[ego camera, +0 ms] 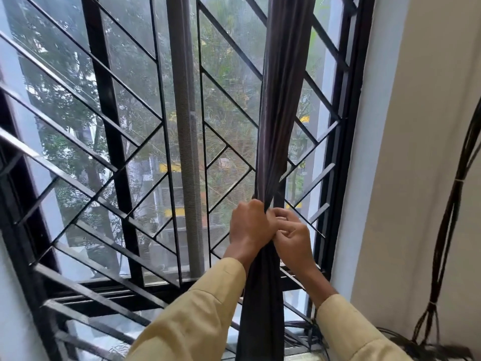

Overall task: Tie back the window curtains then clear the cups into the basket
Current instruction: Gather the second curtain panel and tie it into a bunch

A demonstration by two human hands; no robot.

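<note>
A dark grey curtain hangs gathered into a narrow bunch in front of the right part of the window. My left hand grips the bunch from the left, fingers curled round the fabric. My right hand is close against it on the right, pinching folds of the same curtain. Below the hands the curtain hangs straight down between my yellow sleeves. No cups or basket are in view.
A black metal window grille with diagonal bars covers the window. A grey rolled mesh post stands at the middle. A beige wall is at the right, with a bundle of dark cables hanging down it.
</note>
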